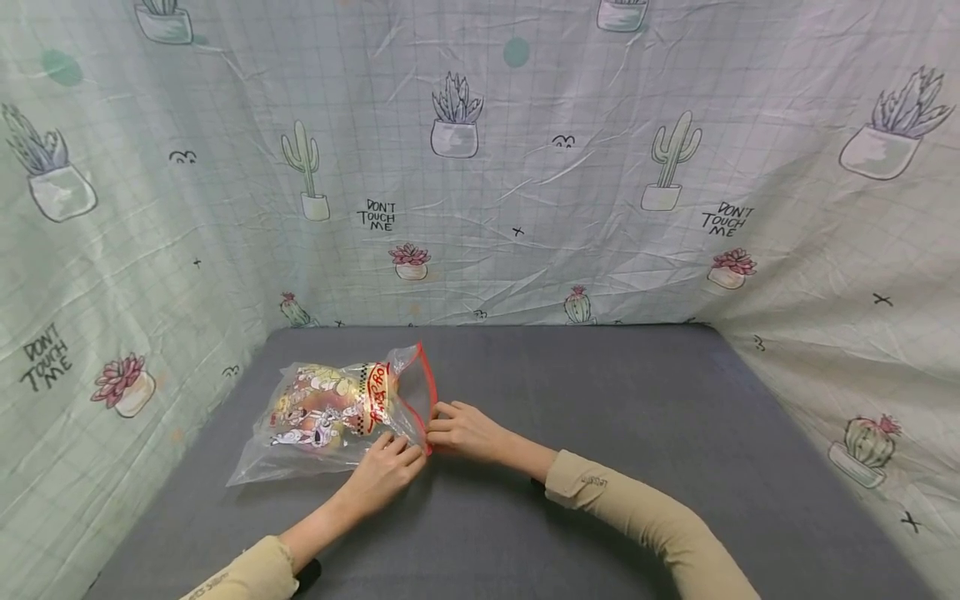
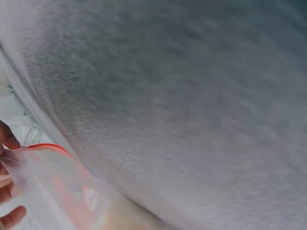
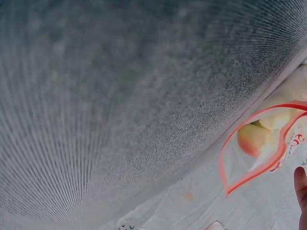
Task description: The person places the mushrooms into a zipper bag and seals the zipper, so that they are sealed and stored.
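Observation:
A clear plastic zip bag (image 1: 326, 417) with cartoon print and a red zip strip lies on its side on the grey table. Its mouth gapes to the right. Inside, the right wrist view shows round yellow-and-red fruit (image 3: 253, 140). My left hand (image 1: 386, 468) holds the bag's near edge just behind the mouth. With thumb and fingers, my right hand (image 1: 467, 431) pinches the red strip at the near corner of the opening. Fingers (image 2: 13, 218) at the left edge of the left wrist view are partly cut off.
The grey cloth-covered table (image 1: 600, 400) extends to the right of the bag. A hanging curtain (image 1: 517, 167) printed with cacti and pots encloses the back and both sides.

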The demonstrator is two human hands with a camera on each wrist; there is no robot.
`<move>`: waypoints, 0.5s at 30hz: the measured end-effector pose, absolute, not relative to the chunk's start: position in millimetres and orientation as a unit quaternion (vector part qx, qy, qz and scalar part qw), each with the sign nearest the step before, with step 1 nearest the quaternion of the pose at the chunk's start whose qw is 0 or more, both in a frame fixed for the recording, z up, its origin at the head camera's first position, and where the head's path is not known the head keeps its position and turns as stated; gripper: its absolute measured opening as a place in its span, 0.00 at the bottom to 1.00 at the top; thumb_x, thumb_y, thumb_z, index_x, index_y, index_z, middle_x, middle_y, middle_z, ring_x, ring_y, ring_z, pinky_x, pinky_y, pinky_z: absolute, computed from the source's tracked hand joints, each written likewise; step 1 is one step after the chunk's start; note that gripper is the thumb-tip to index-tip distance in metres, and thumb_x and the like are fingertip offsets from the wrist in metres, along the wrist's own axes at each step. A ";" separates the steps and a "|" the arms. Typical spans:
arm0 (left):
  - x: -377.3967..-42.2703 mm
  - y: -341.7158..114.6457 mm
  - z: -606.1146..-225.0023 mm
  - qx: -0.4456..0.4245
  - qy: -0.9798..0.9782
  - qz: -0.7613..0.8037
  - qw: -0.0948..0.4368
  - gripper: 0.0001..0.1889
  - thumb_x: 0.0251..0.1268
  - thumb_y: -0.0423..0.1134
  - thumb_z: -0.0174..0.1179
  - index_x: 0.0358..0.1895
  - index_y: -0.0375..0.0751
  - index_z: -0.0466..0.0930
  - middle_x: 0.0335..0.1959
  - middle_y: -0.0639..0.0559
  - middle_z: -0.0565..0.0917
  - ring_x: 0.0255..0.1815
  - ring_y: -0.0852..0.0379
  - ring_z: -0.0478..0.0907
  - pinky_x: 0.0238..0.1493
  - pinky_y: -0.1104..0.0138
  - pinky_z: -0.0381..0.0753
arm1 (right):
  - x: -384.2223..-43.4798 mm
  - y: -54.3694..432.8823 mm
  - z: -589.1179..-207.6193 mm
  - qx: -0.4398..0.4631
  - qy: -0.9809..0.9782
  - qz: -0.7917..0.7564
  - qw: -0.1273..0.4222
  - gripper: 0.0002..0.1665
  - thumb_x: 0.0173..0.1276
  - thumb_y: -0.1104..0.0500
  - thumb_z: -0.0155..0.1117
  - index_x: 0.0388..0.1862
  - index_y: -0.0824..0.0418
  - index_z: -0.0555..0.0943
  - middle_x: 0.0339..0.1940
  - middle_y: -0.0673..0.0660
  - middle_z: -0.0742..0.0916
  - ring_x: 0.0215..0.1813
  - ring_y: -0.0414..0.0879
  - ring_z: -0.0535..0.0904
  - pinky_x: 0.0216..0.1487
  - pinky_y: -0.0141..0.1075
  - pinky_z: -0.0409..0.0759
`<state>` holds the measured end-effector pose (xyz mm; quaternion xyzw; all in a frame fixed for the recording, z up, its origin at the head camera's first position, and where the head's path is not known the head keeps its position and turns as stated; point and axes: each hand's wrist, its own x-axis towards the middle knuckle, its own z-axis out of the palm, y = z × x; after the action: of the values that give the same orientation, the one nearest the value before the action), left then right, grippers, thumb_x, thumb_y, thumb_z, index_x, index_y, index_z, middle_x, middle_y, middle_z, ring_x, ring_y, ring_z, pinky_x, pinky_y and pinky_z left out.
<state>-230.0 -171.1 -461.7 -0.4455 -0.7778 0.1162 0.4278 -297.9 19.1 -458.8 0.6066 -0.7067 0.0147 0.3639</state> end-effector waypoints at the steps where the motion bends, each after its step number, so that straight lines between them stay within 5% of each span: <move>1: -229.8 -170.3 -461.6 -0.440 -0.780 0.125 0.428 0.12 0.50 0.37 0.43 0.28 0.46 0.79 0.26 0.56 0.77 0.28 0.56 0.73 0.30 0.65 0.69 | -297.7 19.1 -459.2 0.605 -0.709 0.013 0.361 0.03 0.57 0.52 0.62 0.28 0.49 0.78 0.30 0.41 0.81 0.40 0.39 0.72 0.33 0.26 0.65; 9: -231.0 -165.8 -461.8 -0.419 -0.798 0.103 0.421 0.13 0.58 0.42 0.40 0.25 0.45 0.75 0.23 0.53 0.74 0.26 0.53 0.71 0.32 0.60 0.68 | -291.6 20.9 -456.5 0.589 -0.745 0.027 0.314 0.06 0.55 0.51 0.63 0.32 0.48 0.79 0.35 0.41 0.82 0.42 0.37 0.72 0.36 0.27 0.68; 15: -230.5 -162.2 -460.2 -0.415 -0.797 0.102 0.427 0.19 0.65 0.37 0.30 0.26 0.46 0.73 0.26 0.53 0.75 0.28 0.53 0.71 0.35 0.56 0.68 | -290.9 20.4 -455.9 0.579 -0.764 0.049 0.281 0.07 0.56 0.52 0.63 0.35 0.48 0.81 0.35 0.42 0.82 0.41 0.37 0.71 0.40 0.27 0.70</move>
<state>-230.5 -162.2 -460.2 -0.4152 -0.7966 0.1020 0.4273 -290.9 20.4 -455.9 0.5792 -0.7637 0.0493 0.2809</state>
